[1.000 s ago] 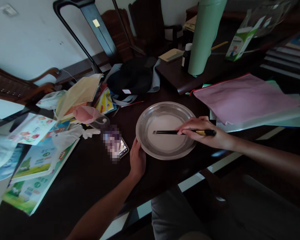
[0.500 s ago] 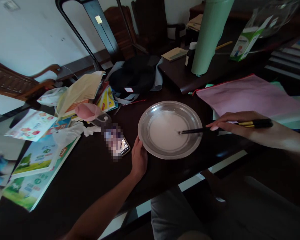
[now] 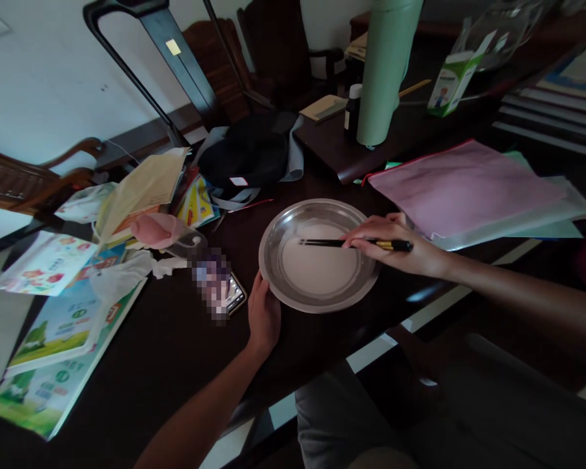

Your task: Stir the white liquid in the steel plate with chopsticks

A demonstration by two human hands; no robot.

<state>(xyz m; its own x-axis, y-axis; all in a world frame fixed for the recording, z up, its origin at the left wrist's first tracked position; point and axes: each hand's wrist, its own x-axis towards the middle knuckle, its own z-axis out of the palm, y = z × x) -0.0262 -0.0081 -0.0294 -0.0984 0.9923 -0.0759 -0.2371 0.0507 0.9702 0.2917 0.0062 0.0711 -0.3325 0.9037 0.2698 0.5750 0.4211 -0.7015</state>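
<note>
A round, shallow metal bowl (image 3: 273,286) sits on the dark table with a flat layer of something whitish (image 3: 317,267) in it; whether that is liquid or powder I cannot tell. My left hand (image 3: 264,312) grips the bowl's lower left rim, its thumb and some fingers partly hidden. Over the right side of the bowl is my right hand (image 3: 395,244), closed around a pair of black chopsticks (image 3: 322,243) with gold bands. Their tips point left, at the whitish layer, and lie close together. A phone (image 3: 237,296) with a lit screen lies left of my left hand.
Left are booklets (image 3: 53,378), a pink item in clear plastic (image 3: 151,229) and paper envelopes (image 3: 146,182). Behind the bowl lies a black bag (image 3: 247,153). A tall green flask (image 3: 387,78), a small dark bottle (image 3: 353,107) and a green-white box (image 3: 452,85) stand behind; a pink pouch (image 3: 463,189) lies right.
My right hand has moved left over the bowl, and the chopstick tips have shifted from the right part of the whitish layer to its upper left. My left hand stays at the rim.
</note>
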